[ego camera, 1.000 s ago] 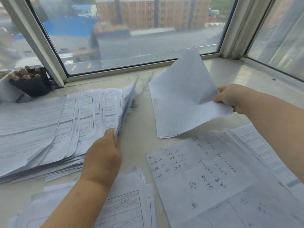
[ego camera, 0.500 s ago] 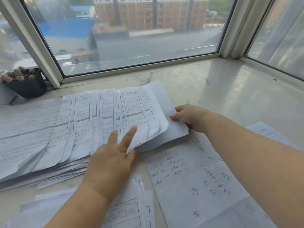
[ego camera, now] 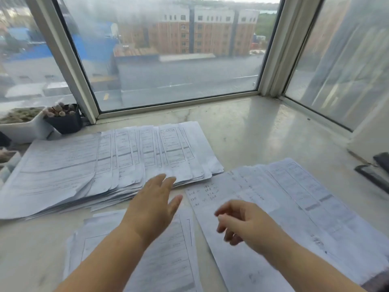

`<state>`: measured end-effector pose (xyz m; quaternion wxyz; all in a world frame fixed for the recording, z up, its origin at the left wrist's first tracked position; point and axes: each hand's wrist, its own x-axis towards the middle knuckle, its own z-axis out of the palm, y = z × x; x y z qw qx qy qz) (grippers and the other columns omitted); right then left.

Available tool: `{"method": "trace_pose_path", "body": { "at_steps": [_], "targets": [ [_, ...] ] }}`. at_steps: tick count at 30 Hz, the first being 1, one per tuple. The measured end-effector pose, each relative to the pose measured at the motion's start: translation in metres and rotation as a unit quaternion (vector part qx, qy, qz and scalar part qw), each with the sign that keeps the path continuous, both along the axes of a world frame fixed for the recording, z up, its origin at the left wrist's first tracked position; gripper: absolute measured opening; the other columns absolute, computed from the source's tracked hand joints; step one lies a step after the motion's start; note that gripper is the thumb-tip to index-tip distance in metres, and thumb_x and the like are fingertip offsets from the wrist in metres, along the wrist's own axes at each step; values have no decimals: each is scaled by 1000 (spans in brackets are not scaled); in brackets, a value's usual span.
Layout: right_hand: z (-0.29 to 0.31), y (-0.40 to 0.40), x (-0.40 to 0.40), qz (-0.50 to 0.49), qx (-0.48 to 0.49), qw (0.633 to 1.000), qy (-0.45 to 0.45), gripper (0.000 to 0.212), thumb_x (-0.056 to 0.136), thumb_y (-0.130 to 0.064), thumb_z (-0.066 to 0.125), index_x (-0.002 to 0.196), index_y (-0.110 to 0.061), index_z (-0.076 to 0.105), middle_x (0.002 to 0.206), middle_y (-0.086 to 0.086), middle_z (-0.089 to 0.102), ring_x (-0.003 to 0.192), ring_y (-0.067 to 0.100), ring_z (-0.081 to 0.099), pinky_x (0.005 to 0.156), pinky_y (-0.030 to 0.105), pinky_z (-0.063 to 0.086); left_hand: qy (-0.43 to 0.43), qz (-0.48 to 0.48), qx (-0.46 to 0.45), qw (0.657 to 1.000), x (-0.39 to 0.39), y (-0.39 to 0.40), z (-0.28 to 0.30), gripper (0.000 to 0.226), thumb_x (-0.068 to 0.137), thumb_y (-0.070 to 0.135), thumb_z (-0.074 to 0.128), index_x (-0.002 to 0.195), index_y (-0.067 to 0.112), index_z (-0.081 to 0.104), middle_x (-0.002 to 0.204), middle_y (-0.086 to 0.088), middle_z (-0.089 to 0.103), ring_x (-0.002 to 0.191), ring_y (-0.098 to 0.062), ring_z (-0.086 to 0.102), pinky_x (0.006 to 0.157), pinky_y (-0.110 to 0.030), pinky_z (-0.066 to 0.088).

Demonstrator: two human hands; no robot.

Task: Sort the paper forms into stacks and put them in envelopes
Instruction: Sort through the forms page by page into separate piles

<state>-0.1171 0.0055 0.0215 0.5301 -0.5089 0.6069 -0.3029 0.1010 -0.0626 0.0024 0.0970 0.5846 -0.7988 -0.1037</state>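
Three groups of paper forms lie on the pale surface point(ego camera: 252, 131): a fanned stack point(ego camera: 105, 165) at left, a near pile point(ego camera: 168, 249) under the forearms, and a right pile point(ego camera: 294, 207). The left hand point(ego camera: 153, 205) hovers with fingers straight, holding nothing. The right hand point(ego camera: 246, 224) hangs loosely curled, empty. Two plant pots point(ego camera: 63, 121) stand by the window.

Left hand point(ego camera: 153, 205) flat, fingertips at fanned forms point(ego camera: 117, 163); right hand point(ego camera: 242, 224) loosely curled over handwritten sheet point(ego camera: 235, 199).
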Motion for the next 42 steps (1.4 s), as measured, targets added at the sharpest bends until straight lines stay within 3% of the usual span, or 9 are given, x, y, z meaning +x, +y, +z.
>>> {"method": "trace_pose_path", "body": {
  "at_steps": [3, 7, 14, 18, 24, 31, 36, 39, 42],
  "targets": [
    [-17, 69, 18, 82, 13, 993, 81, 5, 88, -17, 62, 90, -21, 66, 67, -2, 69, 58, 7, 61, 61, 23, 50, 62, -24, 4, 998, 18, 74, -5, 66, 90, 67, 27, 146, 33, 27, 154, 14, 21, 141, -3, 18, 108, -12, 14],
    [-33, 129, 31, 71, -8, 979, 193, 5, 84, -34, 65, 85, -34, 60, 67, -5, 63, 62, 1, 58, 70, 19, 49, 124, -48, 37, 990, 36, 168, -12, 101, 58, 96, 0, 130, 41, 44, 130, 33, 29, 120, 17, 28, 89, 4, 21],
    [-38, 189, 45, 35, 6, 963, 267, 19, 86, -39, 63, 100, -33, 52, 77, -8, 58, 72, 5, 56, 62, 17, 41, 158, -104, 85, 978, 34, 270, -20, 57, 69, 76, 53, 117, 45, 50, 126, 36, 30, 120, 18, 27, 92, 2, 20],
    [-44, 204, 46, -32, 83, 994, 70, 31, 85, -17, 66, 113, -22, 52, 85, 5, 66, 67, 15, 61, 63, 28, 52, 153, -115, 69, 979, 32, 283, -36, 48, 72, 66, 52, 108, 35, 58, 119, 28, 41, 111, 10, 38, 89, 3, 20],
    [-47, 207, 47, -123, 155, 966, -166, 35, 89, -8, 65, 121, -17, 52, 95, 10, 73, 80, 21, 68, 65, 28, 53, 185, -44, 4, 982, 23, 280, -38, 61, 76, 68, 33, 112, 29, 63, 117, 20, 57, 108, -2, 50, 89, -5, 26],
    [-45, 198, 51, -102, 132, 973, -158, 38, 90, -2, 58, 120, -25, 53, 97, 10, 75, 82, 22, 71, 75, 32, 55, 155, -57, 14, 986, 22, 264, -44, 49, 83, 63, 52, 120, 33, 63, 125, 23, 56, 115, -5, 45, 94, -10, 30],
    [-49, 194, 47, -88, 121, 977, -150, 43, 89, 6, 53, 122, -22, 55, 90, 11, 73, 77, 20, 68, 71, 30, 57, 193, -54, -52, 978, 27, 262, -55, 43, 89, 55, 35, 106, 31, 67, 88, 14, 68, 87, -12, 60, 74, -19, 43],
    [-50, 194, 43, -73, 121, 977, -160, 43, 88, 9, 54, 120, -20, 56, 90, 14, 71, 75, 19, 67, 68, 27, 55, 238, 1, -68, 969, 27, 264, -59, 40, 94, 37, 41, 134, 40, 38, 74, 4, 63, 66, -16, 60, 61, -30, 49],
    [-50, 194, 40, -51, 116, 980, -152, 39, 86, 11, 56, 116, -15, 58, 88, 11, 70, 75, 16, 67, 69, 25, 54, 302, 43, -60, 950, 29, 266, -59, 73, 91, 8, 54, 143, 45, 19, 61, 14, 47, 50, -9, 49, 53, -17, 42]
  ]
}}
